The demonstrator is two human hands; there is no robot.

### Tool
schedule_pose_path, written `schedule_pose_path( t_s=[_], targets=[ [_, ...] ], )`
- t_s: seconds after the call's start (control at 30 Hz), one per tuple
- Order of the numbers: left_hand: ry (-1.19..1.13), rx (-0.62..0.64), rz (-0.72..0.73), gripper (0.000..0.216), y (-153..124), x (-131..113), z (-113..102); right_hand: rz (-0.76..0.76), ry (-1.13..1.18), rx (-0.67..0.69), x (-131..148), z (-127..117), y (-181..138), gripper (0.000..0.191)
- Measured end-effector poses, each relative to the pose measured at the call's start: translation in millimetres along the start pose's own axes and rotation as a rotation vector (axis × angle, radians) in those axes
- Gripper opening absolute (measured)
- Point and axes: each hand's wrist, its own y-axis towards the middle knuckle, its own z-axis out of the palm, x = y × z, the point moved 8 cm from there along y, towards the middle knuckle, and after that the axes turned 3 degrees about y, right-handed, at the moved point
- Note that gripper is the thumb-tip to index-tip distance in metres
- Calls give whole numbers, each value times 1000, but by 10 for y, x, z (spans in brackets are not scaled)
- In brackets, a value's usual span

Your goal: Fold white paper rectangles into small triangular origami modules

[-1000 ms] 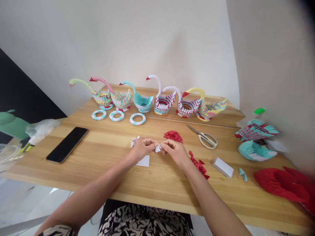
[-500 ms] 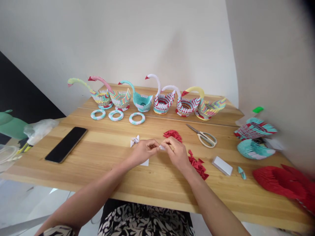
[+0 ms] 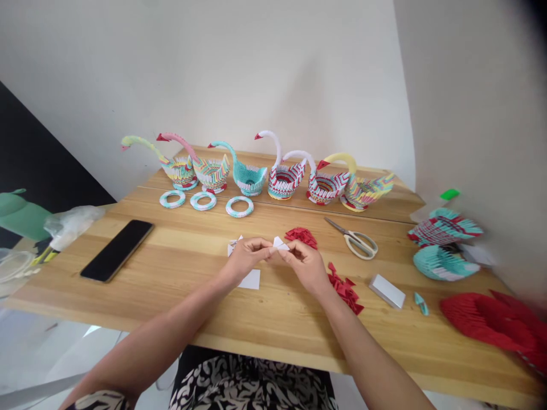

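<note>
Between my hands is a small white folded paper piece, its pointed top showing above the fingers. My left hand pinches its left side, and my right hand pinches the right side. Both thumbs meet near its lower edge. Below my left hand lies a flat white paper slip, partly covered by the hand. Several folded white paper pieces sit just behind the left hand. A heap of red folded paper pieces lies behind my right hand, with more red paper triangles beside the right wrist.
Several paper swans line the back of the table, with paper rings before them. A phone lies left; scissors, a pale box and a red paper model are right.
The white paper piece has turned upward between my fingers and shows more of its folded shape. My left hand has shifted slightly, uncovering more of the flat slip.
</note>
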Motion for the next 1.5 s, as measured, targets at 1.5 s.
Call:
schedule_pose_path(
  t_s=[1.5],
  targets=[
    [340,-36,235,15,-71,-169,14,4,289,28,9,-50,0,31]
  ],
)
